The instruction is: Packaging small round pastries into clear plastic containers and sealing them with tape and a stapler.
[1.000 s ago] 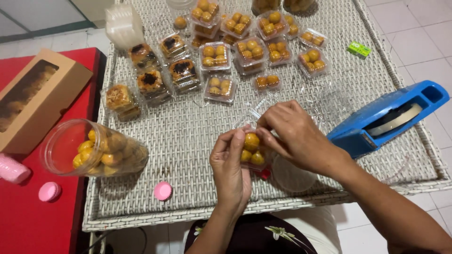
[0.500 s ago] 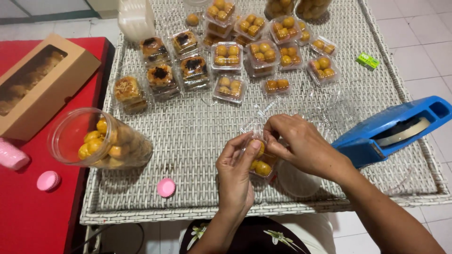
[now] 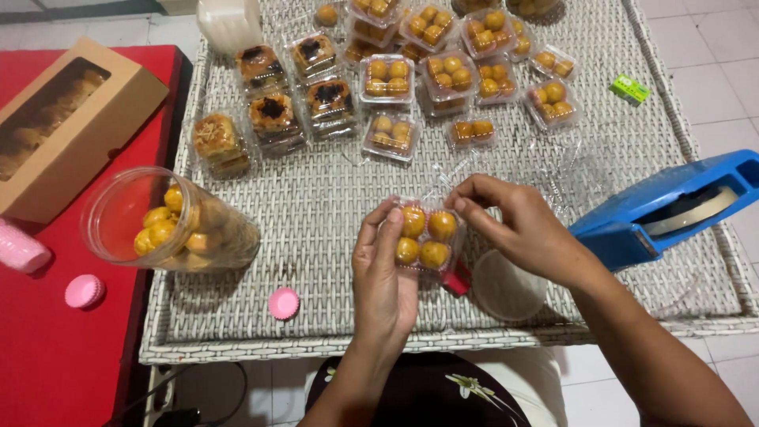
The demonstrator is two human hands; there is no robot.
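**Both hands on one small box of pastries**

Your left hand [image 3: 385, 273] cups a small clear box [image 3: 425, 236] from its left side, the fingers curled up along that edge and the thumb side hidden under it. The box holds four round golden pastries and sits just above the wicker table [image 3: 316, 213], near its front edge, in the middle of the view. Your right hand [image 3: 518, 229] closes on the box's top right corner, thumb and forefinger pinched together on the plastic rim there. Both hands are clamped on the same box.

Just under the box's lower right corner a small red piece [image 3: 457, 278] shows; what it is cannot be told. Beside it, under your right wrist, lies a round clear lid [image 3: 506, 286]. To the right a blue tape dispenser [image 3: 672, 207] rests on the table, near your right forearm.

To the left a clear jar [image 3: 170, 221] lies on its side with its mouth toward the red table [image 3: 55, 356], golden pastries inside. A pink cup [image 3: 284, 303] sits in front of it on the wicker, another pink cup [image 3: 84, 290] on the red table. A brown windowed carton [image 3: 63, 126] lies farther back on the red. Along the far side, many filled boxes [image 3: 387, 79] stand in rows, well apart from your hands.
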